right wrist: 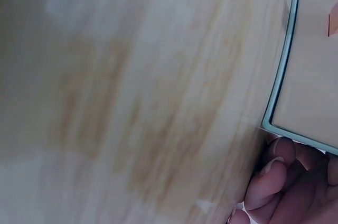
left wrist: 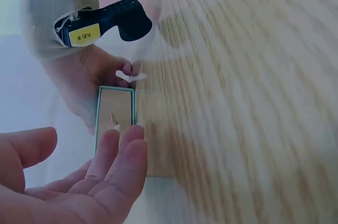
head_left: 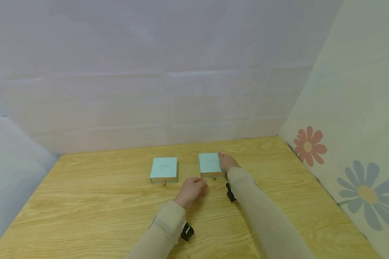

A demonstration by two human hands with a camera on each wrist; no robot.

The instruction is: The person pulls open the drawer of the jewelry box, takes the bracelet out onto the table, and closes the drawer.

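Observation:
Two flat pale teal boxes lie side by side on the wooden table [head_left: 84,216]. The right box [head_left: 209,164] has a tan front face [left wrist: 116,109] with a small pull tab. My right hand [head_left: 226,162] holds this box along its right side, with the fingers [right wrist: 274,174] curled against the box's edge [right wrist: 285,71]. My left hand [head_left: 194,187] hovers just in front of the same box. Its palm is up and its fingers [left wrist: 122,152] are relaxed, their tips close to the tab and holding nothing. The left box [head_left: 164,169] stands untouched.
A pale wall rises behind the table, and a flower-printed panel [head_left: 360,162] stands along the right edge. A black wrist camera [head_left: 230,192] sits on each forearm. Bare wood stretches to the left of the boxes and in front of them.

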